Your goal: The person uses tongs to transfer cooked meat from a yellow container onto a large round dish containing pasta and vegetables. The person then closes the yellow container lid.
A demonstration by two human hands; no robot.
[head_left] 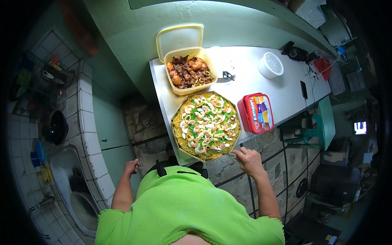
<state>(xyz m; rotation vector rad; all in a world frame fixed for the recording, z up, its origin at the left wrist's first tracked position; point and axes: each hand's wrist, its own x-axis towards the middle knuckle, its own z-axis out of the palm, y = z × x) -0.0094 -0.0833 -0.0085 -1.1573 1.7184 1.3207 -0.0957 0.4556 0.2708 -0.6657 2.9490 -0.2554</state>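
A pair of metal tongs (221,151) is pinched in my right hand (248,160), and its tips touch the near edge of the noodles. The noodles (185,141) fill an octagonal tray (176,145), topped with sliced egg, shrimp and chopped greens. My left hand (131,167) hangs low beside my body with its fingers curled; whatever is in them, if anything, is hidden. Behind the tray stands a yellow plastic container (194,89) of dark meat stew, its lid (181,38) propped upright against the wall.
To the tray's right sits a red rectangular tub (243,114) with a printed lid. A round white lidded container (270,65), black-handled scissors (228,75) and a phone (304,90) lie farther back on the white table (245,83). A tiled sink counter (87,122) runs along the left; a green stool (324,122) stands right.
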